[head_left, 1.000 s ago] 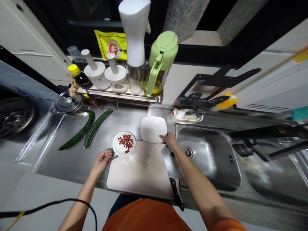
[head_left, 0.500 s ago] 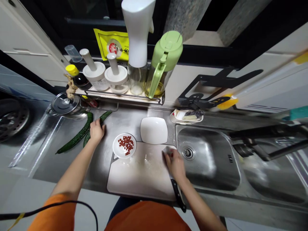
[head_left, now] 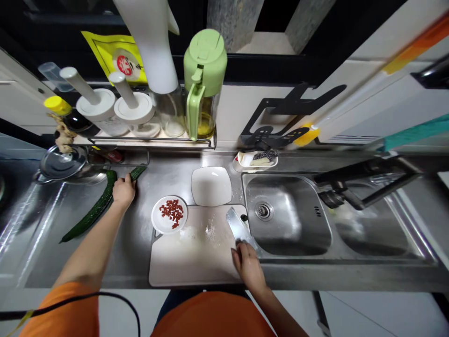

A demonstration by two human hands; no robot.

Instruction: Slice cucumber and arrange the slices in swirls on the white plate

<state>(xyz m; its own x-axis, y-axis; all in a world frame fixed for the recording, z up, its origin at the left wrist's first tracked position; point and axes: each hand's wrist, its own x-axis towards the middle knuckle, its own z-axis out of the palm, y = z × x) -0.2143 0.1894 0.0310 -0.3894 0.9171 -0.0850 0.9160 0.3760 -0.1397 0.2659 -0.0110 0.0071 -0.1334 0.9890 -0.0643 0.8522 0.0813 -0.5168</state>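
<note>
My left hand [head_left: 123,191] is closed over a dark green cucumber [head_left: 138,172] on the steel counter, with only the cucumber's far tip showing past the fingers. A second cucumber [head_left: 91,210] lies just left of that hand. My right hand [head_left: 247,264] is wrapped round the handle of a cleaver [head_left: 237,226] whose blade rests on the right side of the white cutting board [head_left: 191,255]. A small round plate of red pieces [head_left: 170,214] sits at the board's far left corner. An empty square white dish [head_left: 211,186] lies beyond the board.
A steel sink [head_left: 286,220] lies right of the board, with a soap dish [head_left: 255,160] behind it. A rack holds a green oil jug [head_left: 202,79], jars and bottles. A pot lid [head_left: 63,164] lies at far left. A black cable [head_left: 105,299] crosses near my body.
My right hand slid back from the blade to the cleaver's handle near the board's front edge. My left hand stays on the cucumber. The camera view shifted.
</note>
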